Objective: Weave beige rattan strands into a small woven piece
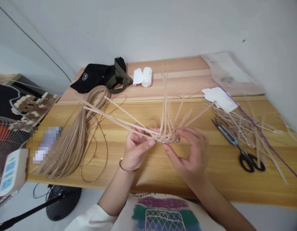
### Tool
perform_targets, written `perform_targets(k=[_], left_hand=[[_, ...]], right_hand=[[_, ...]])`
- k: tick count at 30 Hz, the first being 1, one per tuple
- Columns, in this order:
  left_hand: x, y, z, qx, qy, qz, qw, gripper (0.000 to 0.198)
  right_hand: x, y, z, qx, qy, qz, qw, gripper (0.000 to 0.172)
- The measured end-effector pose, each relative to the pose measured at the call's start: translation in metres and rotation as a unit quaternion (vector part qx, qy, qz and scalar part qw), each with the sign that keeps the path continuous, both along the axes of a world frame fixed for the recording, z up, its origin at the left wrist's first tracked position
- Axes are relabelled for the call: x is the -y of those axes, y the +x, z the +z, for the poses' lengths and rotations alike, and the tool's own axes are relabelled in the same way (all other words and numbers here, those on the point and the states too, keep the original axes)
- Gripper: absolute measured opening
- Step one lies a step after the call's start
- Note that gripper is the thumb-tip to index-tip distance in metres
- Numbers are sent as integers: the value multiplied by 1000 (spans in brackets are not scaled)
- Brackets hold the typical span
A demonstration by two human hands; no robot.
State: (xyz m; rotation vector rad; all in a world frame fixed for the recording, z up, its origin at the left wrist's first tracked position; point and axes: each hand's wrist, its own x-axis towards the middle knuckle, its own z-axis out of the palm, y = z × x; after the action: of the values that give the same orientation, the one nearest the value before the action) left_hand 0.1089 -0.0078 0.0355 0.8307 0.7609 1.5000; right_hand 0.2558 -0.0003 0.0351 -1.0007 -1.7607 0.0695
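Note:
A small woven piece of beige cord (166,137) is held up above the wooden table, with long loose strands fanning out to the left, upward and to the right. My left hand (138,146) pinches its left end between thumb and fingers; a bracelet circles that wrist. At the right end, my right hand (190,149) grips the weave, thumb below and fingers on top, slightly blurred. The fingertips behind the piece are partly hidden by it.
On the left lies a thick bundle of beige cord (73,141), near a black bag (95,75). A white paper roll (147,77) stands at the back. To the right are scissors (244,155), tweezers (224,130), cut strands (242,126) and a white tissue (220,98) on the table (129,160).

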Motion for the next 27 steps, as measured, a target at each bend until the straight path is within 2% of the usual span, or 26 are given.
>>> perform_targets(k=[4, 12, 19, 24, 27], left_hand=[[-1, 0, -2, -54, 0, 20, 998, 26], [-3, 3, -2, -85, 57, 41, 994, 19], [-6, 2, -3, -183, 34, 139, 972, 14], [-10, -5, -6, -182, 4, 177, 967, 21], [-13, -12, -4, -185, -18, 157, 970, 23]], right_hand=[[0, 1, -2, -4, -20, 6, 1000, 37], [-5, 1, -17, -46, -73, -21, 996, 30], [-8, 0, -26, -16, -110, -39, 993, 25], [-10, 2, -24, 12, -111, 4, 994, 14], [-19, 9, -14, 20, -119, 67, 990, 9]])
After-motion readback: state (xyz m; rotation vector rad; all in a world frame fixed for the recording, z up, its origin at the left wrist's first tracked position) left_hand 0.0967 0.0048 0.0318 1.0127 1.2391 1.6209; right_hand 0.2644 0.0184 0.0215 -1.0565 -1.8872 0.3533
